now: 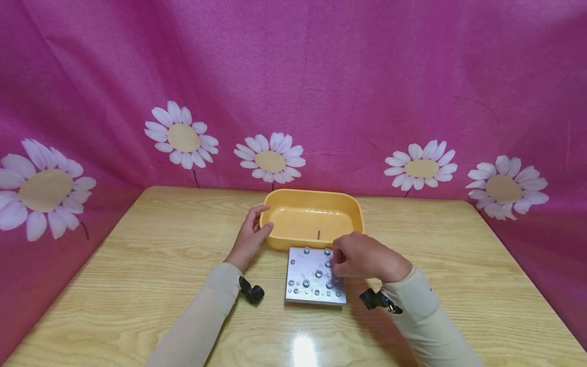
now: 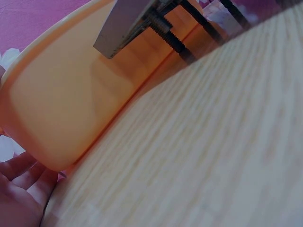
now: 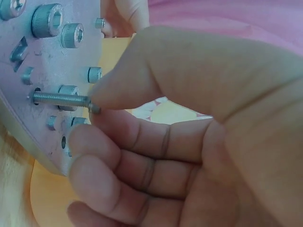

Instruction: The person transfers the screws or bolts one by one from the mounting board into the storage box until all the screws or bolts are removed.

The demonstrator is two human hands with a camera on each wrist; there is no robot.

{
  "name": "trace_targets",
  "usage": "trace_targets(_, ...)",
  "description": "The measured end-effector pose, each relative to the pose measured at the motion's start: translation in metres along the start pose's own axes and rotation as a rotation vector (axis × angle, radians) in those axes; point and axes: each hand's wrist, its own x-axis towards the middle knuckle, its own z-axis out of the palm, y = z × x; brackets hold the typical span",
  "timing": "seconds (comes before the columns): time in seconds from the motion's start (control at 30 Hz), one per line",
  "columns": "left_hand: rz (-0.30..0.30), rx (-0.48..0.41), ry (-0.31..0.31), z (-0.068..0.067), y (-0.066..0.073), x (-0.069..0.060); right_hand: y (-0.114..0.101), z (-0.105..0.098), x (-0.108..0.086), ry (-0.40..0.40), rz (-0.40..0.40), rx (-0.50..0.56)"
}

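Observation:
A metal plate (image 1: 308, 265) with several socket-head screws stands raised above the table, just in front of a yellow tray (image 1: 313, 244). Threaded screw shanks (image 2: 165, 34) stick out under it in the left wrist view. Over the plate's right side, my right hand (image 1: 364, 257) pinches a thin screw (image 3: 61, 99) between thumb and index finger; the screw's far end is at a hole in the plate (image 3: 47, 61). My left hand (image 1: 249, 236) holds the tray's left end, thumb at the rim and fingers round the outside.
One small dark screw (image 1: 319, 235) lies inside the tray near its front wall. The wooden table (image 1: 183, 255) extends to both sides. Behind it hangs a pink curtain (image 1: 339, 102) with white flowers.

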Motion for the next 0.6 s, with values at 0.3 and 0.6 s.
trace_targets(0.3,-0.004,0.006,0.008,0.0,0.002,-0.001,0.001,0.001,0.001,-0.017,-0.037,0.027)
trace_targets(0.6,0.012,0.007,0.026,0.0,-0.016,0.009,-0.001,0.001,0.001,-0.002,-0.043,0.027)
